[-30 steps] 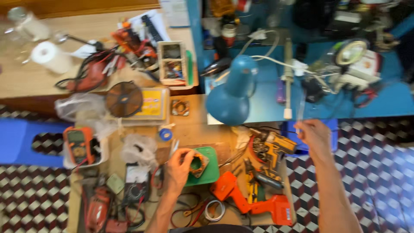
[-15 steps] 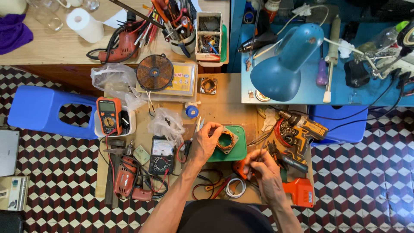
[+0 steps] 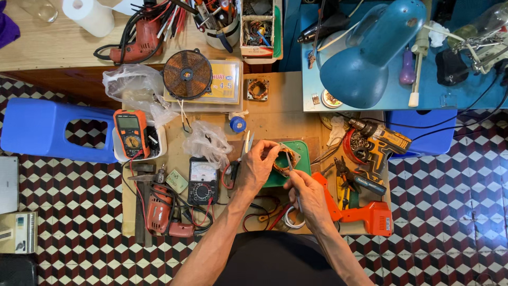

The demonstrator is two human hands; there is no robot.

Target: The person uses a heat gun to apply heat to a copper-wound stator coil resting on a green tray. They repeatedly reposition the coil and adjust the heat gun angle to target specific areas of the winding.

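Your orange multimeter (image 3: 130, 133) and black analog meter (image 3: 202, 180) lie unused at the left. Your left hand (image 3: 257, 167) is closed around the copper-wound motor stator (image 3: 286, 157), steadying it over the green mat (image 3: 296, 167). Your right hand (image 3: 308, 195) pinches 1 thin metal tool (image 3: 292, 177) into the windings; the work looks midway, the coil not yet freed.

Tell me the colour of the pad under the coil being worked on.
Green: the pad lies under the copper coil held by the left hand, seen in the head view.
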